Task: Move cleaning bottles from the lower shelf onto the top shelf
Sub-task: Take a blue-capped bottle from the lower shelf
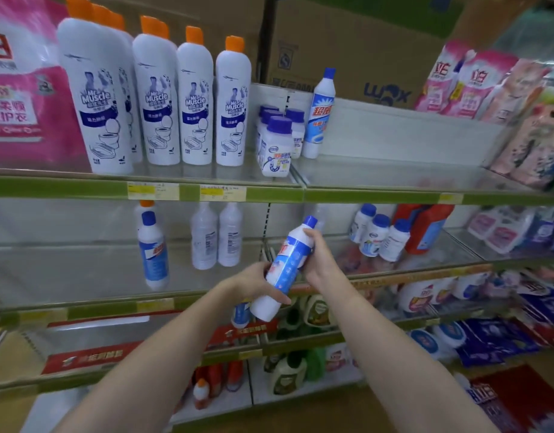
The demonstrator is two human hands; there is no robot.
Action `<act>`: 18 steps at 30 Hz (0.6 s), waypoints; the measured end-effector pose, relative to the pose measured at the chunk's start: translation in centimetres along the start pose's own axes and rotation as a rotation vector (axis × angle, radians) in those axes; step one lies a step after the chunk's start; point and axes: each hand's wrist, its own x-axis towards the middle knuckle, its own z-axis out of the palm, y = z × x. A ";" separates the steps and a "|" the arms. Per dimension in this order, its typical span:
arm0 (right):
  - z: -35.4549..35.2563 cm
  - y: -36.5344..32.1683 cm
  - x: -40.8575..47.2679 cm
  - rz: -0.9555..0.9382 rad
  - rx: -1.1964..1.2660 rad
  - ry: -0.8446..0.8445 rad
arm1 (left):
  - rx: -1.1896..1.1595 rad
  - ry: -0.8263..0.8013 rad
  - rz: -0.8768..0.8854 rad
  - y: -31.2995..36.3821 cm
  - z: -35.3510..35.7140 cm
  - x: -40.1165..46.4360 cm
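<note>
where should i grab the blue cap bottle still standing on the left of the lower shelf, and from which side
Grip the standing bottle round its straight labelled body, below the narrow neck, coming from the front. It stands upright near the open shelf edge, with clear room on either side, and the two white bottles sit apart to its right. The tapered neck looks a less sure hold.

Head camera, close in, faces the shelves (269,195) straight on, tilted slightly down; both forearms enter from 6 o'clock.
</note>
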 end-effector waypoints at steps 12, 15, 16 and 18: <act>1.0 -1.0 0.1 -0.086 -0.011 0.041 | -0.019 -0.061 -0.031 0.8 0.3 -0.9; 1.1 -2.1 -0.1 -0.098 0.027 -0.069 | -0.040 -0.034 -0.019 1.0 -0.7 -1.0; 1.2 -2.5 -0.1 -0.105 0.027 -0.080 | -0.043 0.006 -0.014 1.2 -1.0 -1.0; 1.4 -3.2 0.2 -0.117 0.027 -0.082 | -0.044 0.084 0.005 1.8 -1.2 -1.0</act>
